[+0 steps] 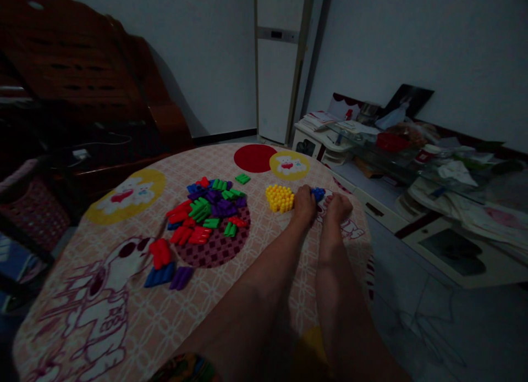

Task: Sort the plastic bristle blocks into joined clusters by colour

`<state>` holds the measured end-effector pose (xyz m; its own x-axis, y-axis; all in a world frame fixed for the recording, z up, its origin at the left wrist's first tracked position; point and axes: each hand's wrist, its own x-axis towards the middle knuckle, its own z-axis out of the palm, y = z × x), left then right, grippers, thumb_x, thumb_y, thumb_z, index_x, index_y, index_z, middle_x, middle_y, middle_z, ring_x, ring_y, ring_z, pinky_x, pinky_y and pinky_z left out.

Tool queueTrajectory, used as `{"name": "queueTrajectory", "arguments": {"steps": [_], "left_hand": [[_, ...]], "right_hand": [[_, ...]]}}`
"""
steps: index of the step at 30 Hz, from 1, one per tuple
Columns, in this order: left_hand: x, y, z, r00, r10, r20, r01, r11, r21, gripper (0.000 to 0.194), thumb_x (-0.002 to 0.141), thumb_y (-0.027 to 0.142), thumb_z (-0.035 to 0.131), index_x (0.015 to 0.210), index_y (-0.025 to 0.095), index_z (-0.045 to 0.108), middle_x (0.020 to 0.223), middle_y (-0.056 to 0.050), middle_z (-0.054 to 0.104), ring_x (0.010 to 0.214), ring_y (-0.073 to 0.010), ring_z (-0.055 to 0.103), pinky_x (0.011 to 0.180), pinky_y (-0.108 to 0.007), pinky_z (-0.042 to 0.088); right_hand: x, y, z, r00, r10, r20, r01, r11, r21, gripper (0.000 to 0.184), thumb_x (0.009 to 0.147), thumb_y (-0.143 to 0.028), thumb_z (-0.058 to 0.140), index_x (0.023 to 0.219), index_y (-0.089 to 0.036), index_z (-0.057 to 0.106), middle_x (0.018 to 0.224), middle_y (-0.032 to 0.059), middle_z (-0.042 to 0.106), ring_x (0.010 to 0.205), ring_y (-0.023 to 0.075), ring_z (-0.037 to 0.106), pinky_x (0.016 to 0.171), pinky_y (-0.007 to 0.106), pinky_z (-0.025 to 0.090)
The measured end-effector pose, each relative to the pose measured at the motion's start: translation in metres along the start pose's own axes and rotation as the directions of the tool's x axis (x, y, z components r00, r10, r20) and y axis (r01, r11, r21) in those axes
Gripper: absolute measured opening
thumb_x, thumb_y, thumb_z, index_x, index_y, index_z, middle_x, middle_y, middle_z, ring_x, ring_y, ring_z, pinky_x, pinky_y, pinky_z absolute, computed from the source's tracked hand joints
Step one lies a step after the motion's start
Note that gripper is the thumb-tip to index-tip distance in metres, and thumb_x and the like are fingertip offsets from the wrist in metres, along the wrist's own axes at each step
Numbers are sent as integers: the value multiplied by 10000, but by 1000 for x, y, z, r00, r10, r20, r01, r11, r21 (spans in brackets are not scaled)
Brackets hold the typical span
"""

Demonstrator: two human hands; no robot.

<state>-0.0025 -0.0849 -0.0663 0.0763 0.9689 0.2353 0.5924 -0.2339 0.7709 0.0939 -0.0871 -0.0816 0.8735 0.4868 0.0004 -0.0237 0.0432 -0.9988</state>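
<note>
My left hand rests low over the right part of the table, its fingers curled against a knobbly blue toy block. Just right of that block is my right hand, closed, with its fingertips turned inward; whatever it may hold is hidden. Close by on the left of my left hand stands a cluster of yellow toy blocks packed side by side. Farther left lies a loose pile of ridged plastic blocks, with green, purple and red ones mixed together.
A patterned cloth covers the round table. One green block lies apart toward the back. At right runs a low cabinet with a cluttered glass top. A wooden bench and a pink basket are at left.
</note>
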Motion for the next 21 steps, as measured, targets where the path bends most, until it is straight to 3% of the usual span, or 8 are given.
{"name": "queueTrajectory", "arguments": {"steps": [8, 12, 15, 18, 21], "left_hand": [[5, 3, 1, 1000, -3, 22, 3, 1000, -19, 156, 895, 97, 587, 1032, 154, 634, 1123, -170, 726, 1078, -240, 679, 957, -358, 509], [0, 3, 2, 999, 9, 50, -6, 998, -67, 331, 893, 96, 556, 1210, 172, 619, 1228, -173, 718, 1196, -272, 664, 1049, -414, 500], [-11, 4, 0, 994, 89, 63, -84, 993, -79, 540, 873, 84, 545, 1408, 148, 514, 1455, -204, 589, 1367, -290, 559, 1145, -455, 449], [-25, 7, -14, 975, 214, 62, -209, 975, -76, 662, 868, 108, 554, 1513, 109, 401, 1577, -237, 447, 1475, -302, 436, 1194, -474, 411], [-32, 10, -46, 947, 316, 53, -311, 947, -80, 623, 883, 143, 573, 1491, 121, 440, 1593, -226, 425, 1475, -298, 431, 1177, -451, 438]], "right_hand": [[8, 8, 3, 998, -35, 58, 37, 999, -36, 224, 753, -298, 515, 798, -163, 688, 666, 26, 674, 620, 179, 653, 571, 259, 546], [6, 5, 3, 995, -30, 91, 34, 999, -40, 215, 749, -301, 532, 789, -164, 692, 660, 27, 676, 603, 178, 644, 573, 267, 556], [6, 5, 2, 996, -28, 84, 32, 999, -43, 200, 743, -295, 541, 778, -166, 690, 654, 23, 673, 586, 173, 638, 580, 276, 563], [7, 6, 2, 997, -9, 77, 11, 1000, -26, 171, 734, -280, 550, 768, -174, 679, 628, 7, 658, 584, 171, 641, 587, 276, 571], [7, 7, 2, 998, 11, 65, -12, 1000, 16, 124, 717, -244, 554, 751, -176, 652, 618, -4, 646, 576, 165, 643, 571, 266, 570]]}}
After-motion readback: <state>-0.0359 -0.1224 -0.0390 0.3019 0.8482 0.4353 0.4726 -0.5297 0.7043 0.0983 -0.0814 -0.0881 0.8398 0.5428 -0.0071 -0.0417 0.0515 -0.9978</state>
